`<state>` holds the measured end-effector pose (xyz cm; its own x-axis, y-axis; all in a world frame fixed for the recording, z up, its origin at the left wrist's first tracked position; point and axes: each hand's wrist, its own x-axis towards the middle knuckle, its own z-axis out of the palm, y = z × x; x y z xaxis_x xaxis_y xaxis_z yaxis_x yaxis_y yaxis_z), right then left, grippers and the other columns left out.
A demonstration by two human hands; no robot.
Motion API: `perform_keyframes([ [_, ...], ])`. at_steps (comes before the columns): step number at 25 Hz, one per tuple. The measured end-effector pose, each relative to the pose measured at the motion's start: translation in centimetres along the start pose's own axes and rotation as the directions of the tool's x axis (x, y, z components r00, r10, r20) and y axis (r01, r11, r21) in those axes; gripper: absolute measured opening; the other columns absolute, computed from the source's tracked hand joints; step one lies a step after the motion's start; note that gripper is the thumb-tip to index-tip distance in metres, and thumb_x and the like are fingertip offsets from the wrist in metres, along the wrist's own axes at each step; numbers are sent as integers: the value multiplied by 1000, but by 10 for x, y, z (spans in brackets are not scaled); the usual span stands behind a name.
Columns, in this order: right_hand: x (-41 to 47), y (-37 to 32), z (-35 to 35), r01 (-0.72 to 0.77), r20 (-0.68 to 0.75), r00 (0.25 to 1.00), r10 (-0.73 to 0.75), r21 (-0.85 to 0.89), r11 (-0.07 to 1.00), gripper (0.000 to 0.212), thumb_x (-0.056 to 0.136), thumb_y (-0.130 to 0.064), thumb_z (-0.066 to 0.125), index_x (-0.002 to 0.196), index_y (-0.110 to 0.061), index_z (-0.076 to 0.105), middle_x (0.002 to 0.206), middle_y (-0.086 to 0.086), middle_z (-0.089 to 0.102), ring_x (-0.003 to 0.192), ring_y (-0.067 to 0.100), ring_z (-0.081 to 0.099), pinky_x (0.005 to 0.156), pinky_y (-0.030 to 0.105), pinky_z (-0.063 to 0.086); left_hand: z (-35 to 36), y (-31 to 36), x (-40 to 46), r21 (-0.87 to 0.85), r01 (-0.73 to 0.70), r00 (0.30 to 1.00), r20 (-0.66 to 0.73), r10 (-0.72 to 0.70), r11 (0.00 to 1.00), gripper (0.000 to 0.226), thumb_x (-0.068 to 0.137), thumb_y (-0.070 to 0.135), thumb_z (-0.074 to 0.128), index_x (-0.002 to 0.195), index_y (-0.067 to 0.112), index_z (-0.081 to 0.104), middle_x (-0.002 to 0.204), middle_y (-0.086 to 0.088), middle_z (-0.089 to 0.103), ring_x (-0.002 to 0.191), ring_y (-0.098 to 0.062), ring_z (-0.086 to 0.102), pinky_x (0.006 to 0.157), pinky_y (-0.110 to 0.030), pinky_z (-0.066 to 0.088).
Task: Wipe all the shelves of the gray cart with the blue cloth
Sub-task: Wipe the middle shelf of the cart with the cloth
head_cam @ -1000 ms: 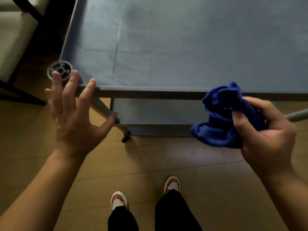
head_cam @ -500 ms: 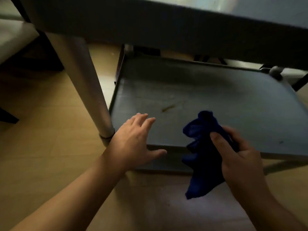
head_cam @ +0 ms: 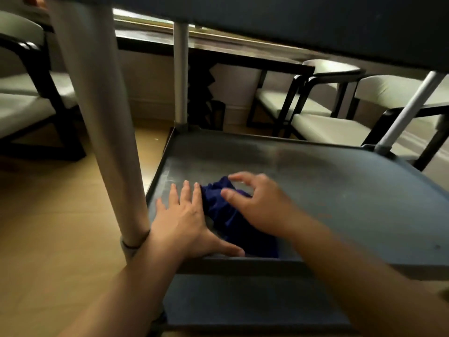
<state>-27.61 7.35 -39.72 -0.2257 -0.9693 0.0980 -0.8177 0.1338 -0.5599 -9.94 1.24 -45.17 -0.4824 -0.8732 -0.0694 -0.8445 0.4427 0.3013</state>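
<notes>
I look under the top shelf (head_cam: pixel 291 25) of the gray cart at its middle shelf (head_cam: pixel 340 190). The blue cloth (head_cam: pixel 226 212) lies crumpled on that shelf near the front left corner. My right hand (head_cam: pixel 262 207) rests on the cloth with its palm, the fingers arched over it and slightly blurred. My left hand (head_cam: pixel 187 224) lies flat on the shelf just left of the cloth, fingers spread, thumb along the front rim. The bottom shelf (head_cam: pixel 243 300) shows below my forearms.
A thick gray cart post (head_cam: pixel 104 117) stands right beside my left wrist. Two thinner posts rise at the back corners. Pale cushioned chairs with black frames stand behind on the right (head_cam: pixel 328 127) and left (head_cam: pixel 21 105). A dark table (head_cam: pixel 218 49) runs across the back.
My view dropped from above the top shelf to the middle shelf. My right hand carried the cloth down and set it on the middle shelf. My left hand came down flat beside it.
</notes>
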Motion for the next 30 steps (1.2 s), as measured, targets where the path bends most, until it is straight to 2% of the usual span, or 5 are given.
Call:
perform_keyframes([
  [4,2,9,40,138,96,989,-113,-319,938,61,89,-65,36,148,-49,30,160,0,27,146,27,19,117,57,12,6,4,14,24,54,997,47,-55,998,180,24,113,45,159,15,-23,173,-11,-16,157,-36,-20,124,-63,-11],
  [6,8,14,47,229,120,973,-199,-333,915,62,90,-66,33,149,-49,30,162,-2,26,145,25,23,118,51,19,12,2,21,30,76,996,49,-77,997,181,21,115,38,156,15,-29,173,-10,-18,156,-35,-24,123,-63,-16],
  [9,16,16,53,255,99,967,-235,-380,889,60,88,-67,32,144,-49,40,153,-6,42,125,26,40,102,45,40,17,0,22,26,80,995,49,-81,996,187,10,117,30,155,16,-32,172,-7,-22,155,-33,-27,123,-63,-18],
  [14,24,25,58,231,-2,966,-258,-441,868,50,90,-63,39,136,-47,52,132,-5,58,103,27,49,85,41,46,17,-1,20,36,85,996,34,-86,996,190,9,118,33,156,18,-32,172,-4,-22,154,-29,-30,124,-60,-17],
  [30,-12,132,-21,-148,-186,980,66,-475,867,39,90,-50,53,128,-43,61,123,-2,62,92,31,52,72,38,49,18,-5,20,48,72,997,35,-74,996,182,15,119,30,157,22,-27,172,-4,-21,154,-28,-27,124,-59,-18],
])
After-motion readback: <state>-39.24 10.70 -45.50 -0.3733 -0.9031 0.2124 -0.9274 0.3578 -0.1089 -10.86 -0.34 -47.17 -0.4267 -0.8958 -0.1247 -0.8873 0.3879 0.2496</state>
